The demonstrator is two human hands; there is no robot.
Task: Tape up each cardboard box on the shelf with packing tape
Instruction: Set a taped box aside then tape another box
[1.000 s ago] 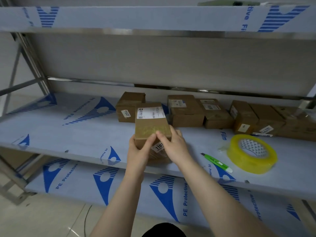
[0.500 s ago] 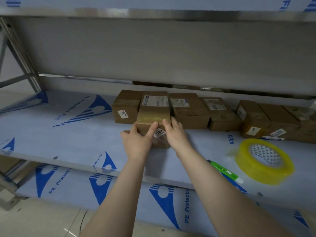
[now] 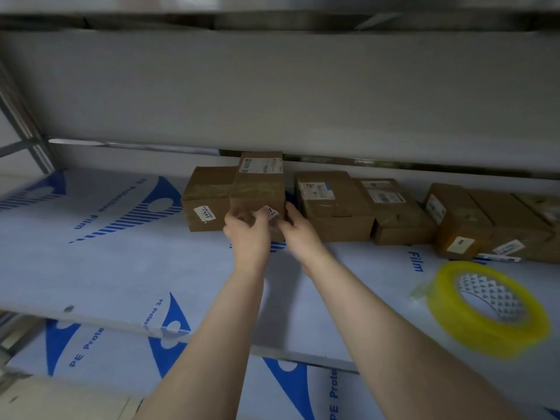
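Entry, head view.

- The taped box (image 3: 257, 189) is now seen at the back of the shelf (image 3: 121, 268), in the row of cartons. One second ago it was held near the front edge; half a second ago it was partway in. It has been moved rearward.
- Its left side touches the neighbouring box (image 3: 206, 201). A narrow gap is left to the labelled box (image 3: 330, 204) on its right. Its far end reaches further back than either neighbour.
- A glossy band of tape is seen across its top near the front, with a white shipping label at the far end. Its base appears to rest on the shelf; contact cannot be confirmed behind the fingers.
- Left grip (image 3: 247, 234): fingers curled against the lower left of the front face, partly covering a small white sticker. The box is held. Detail is blurred.
- Right grip (image 3: 298, 230): closed on the lower right front corner, thumb laid up the edge. The other fingers are hidden.
- As before, both grips are on the near end of the box; the arms are more extended.
- The tape roll (image 3: 488, 310) lies flat on the shelf at right, well apart from both grips, in front of the right-hand cartons (image 3: 491, 219). Its place is unchanged.
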